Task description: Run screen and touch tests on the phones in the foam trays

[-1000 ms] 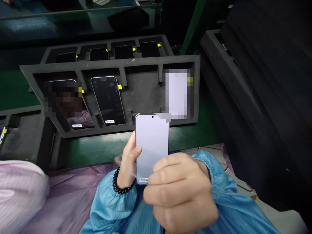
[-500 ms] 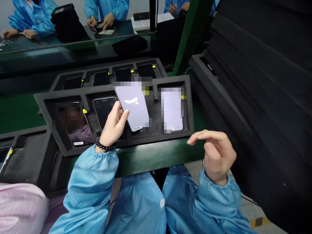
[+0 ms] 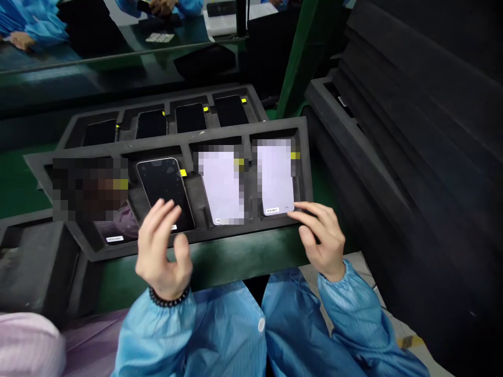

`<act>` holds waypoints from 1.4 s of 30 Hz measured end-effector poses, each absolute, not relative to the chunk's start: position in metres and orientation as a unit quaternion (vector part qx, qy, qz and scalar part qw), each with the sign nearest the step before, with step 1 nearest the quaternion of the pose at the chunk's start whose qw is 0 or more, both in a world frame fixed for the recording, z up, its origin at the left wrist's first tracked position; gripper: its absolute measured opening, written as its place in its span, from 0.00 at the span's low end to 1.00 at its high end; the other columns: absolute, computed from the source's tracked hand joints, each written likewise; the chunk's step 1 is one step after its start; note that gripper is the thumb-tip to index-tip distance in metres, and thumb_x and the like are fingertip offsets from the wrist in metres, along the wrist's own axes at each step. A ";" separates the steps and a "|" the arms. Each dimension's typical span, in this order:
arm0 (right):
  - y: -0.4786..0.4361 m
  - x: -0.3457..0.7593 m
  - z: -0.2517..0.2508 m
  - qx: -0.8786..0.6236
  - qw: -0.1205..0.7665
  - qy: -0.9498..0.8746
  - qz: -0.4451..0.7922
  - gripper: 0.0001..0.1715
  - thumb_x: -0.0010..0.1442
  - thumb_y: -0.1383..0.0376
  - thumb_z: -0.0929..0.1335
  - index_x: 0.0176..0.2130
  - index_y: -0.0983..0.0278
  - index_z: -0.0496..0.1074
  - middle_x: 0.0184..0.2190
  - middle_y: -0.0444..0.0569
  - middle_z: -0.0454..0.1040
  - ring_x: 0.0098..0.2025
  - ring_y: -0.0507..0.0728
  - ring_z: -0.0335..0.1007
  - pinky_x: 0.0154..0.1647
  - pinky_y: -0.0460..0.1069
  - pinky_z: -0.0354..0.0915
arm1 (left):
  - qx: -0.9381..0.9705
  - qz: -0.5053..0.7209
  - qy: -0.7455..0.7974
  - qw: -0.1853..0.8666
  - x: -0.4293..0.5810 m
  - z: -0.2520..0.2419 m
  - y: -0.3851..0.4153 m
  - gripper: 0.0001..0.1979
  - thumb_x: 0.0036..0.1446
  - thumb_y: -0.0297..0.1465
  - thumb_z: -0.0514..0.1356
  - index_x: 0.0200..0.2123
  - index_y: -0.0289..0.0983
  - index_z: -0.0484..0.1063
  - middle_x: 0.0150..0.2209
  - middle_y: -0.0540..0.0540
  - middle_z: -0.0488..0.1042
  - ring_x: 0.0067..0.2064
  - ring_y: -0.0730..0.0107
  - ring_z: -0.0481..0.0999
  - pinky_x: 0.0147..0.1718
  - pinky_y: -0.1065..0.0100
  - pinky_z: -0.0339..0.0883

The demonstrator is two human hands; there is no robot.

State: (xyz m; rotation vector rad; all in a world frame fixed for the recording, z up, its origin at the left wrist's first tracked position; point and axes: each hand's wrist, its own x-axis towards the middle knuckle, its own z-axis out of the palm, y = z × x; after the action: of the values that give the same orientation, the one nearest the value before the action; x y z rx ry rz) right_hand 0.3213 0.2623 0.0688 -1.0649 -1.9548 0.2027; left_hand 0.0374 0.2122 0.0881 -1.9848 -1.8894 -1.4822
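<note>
A black foam tray (image 3: 243,234) with four slots lies in front of me on the green bench. Each slot holds a phone: two with lit pale screens (image 3: 222,183) (image 3: 276,175), one dark phone (image 3: 165,191), and one at the far left that is blurred out. My left hand (image 3: 163,251) hovers over the tray's near edge below the dark phone, fingers spread, holding nothing. My right hand (image 3: 320,233) rests its fingertips on the tray's near right corner, fingers stretched out, empty.
A second foam tray (image 3: 157,112) with several dark phones sits behind the first. Stacked black foam trays (image 3: 412,131) rise on the right. A green post (image 3: 298,57) stands behind. Other people's hands work at a far table (image 3: 157,8). A pink sleeve (image 3: 27,343) shows bottom left.
My left hand has set the lit phone into the third slot and pulled back, open. My right hand has come forward onto the tray's right corner.
</note>
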 end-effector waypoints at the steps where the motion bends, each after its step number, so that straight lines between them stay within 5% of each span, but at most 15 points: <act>1: 0.261 0.321 0.063 -0.426 0.407 -0.806 0.052 0.18 0.66 0.71 0.64 0.52 0.60 0.75 0.54 0.54 0.74 0.56 0.62 0.69 0.61 0.61 0.65 | -0.666 -0.449 -0.594 0.044 0.038 0.079 0.202 0.25 0.65 0.29 0.54 0.64 0.47 0.65 0.65 0.45 0.65 0.69 0.52 0.60 0.69 0.48 0.51; 5: 0.259 0.318 0.050 -0.422 0.319 -0.848 -0.021 0.19 0.67 0.67 0.65 0.56 0.60 0.73 0.61 0.57 0.68 0.60 0.63 0.64 0.68 0.67 0.57 | -0.740 -0.307 -0.597 0.040 0.042 0.048 0.184 0.31 0.65 0.30 0.55 0.70 0.48 0.54 0.75 0.47 0.38 0.75 0.51 0.36 0.72 0.46 0.27; 7: 0.260 0.315 0.051 -0.426 0.294 -0.855 -0.033 0.20 0.68 0.65 0.64 0.58 0.58 0.71 0.63 0.57 0.65 0.62 0.63 0.63 0.69 0.68 0.53 | -0.741 -0.278 -0.611 0.031 0.043 0.042 0.186 0.30 0.67 0.32 0.54 0.70 0.48 0.51 0.75 0.47 0.33 0.75 0.51 0.31 0.71 0.45 0.23; 11: 0.264 0.312 0.053 -0.433 0.243 -0.867 -0.036 0.21 0.69 0.64 0.63 0.60 0.58 0.68 0.65 0.57 0.63 0.64 0.64 0.60 0.71 0.70 0.49 | -0.754 -0.243 -0.610 0.024 0.041 0.042 0.193 0.29 0.69 0.34 0.51 0.70 0.49 0.50 0.75 0.46 0.34 0.75 0.51 0.32 0.70 0.44 0.23; 18: 0.260 0.316 0.050 -0.422 0.285 -0.860 -0.018 0.25 0.70 0.62 0.62 0.64 0.62 0.63 0.64 0.58 0.63 0.65 0.63 0.58 0.72 0.67 0.49 | -0.736 -0.294 -0.610 0.023 0.039 0.044 0.187 0.28 0.70 0.41 0.45 0.71 0.50 0.49 0.75 0.47 0.32 0.75 0.54 0.30 0.70 0.46 0.21; 27: 0.263 0.314 0.052 -0.433 0.238 -0.869 -0.022 0.24 0.69 0.64 0.63 0.63 0.59 0.65 0.66 0.58 0.60 0.65 0.64 0.59 0.71 0.69 0.47 | -0.748 -0.246 -0.616 0.015 0.039 0.041 0.191 0.28 0.70 0.40 0.46 0.71 0.49 0.48 0.75 0.46 0.34 0.75 0.49 0.32 0.69 0.41 0.23; 34: 0.262 0.316 0.050 -0.419 0.275 -0.865 -0.008 0.33 0.68 0.65 0.64 0.69 0.62 0.55 0.66 0.61 0.59 0.67 0.63 0.57 0.71 0.69 0.48 | -0.740 -0.278 -0.612 0.017 0.040 0.042 0.189 0.29 0.70 0.42 0.44 0.71 0.48 0.47 0.75 0.46 0.32 0.75 0.51 0.30 0.70 0.44 0.22; 42: 0.262 0.313 0.050 -0.433 0.239 -0.869 -0.018 0.29 0.69 0.63 0.64 0.66 0.59 0.59 0.67 0.60 0.59 0.65 0.64 0.59 0.70 0.70 0.49 | -0.738 -0.262 -0.621 0.010 0.041 0.041 0.191 0.28 0.70 0.40 0.46 0.71 0.47 0.48 0.75 0.46 0.32 0.75 0.51 0.32 0.70 0.43 0.23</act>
State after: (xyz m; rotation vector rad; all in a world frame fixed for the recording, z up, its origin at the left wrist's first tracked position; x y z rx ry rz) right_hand 0.3131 0.2625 0.0504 -1.1862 -2.3780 -0.0492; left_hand 0.0407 0.1914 0.0414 -2.3044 -1.9396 -0.8169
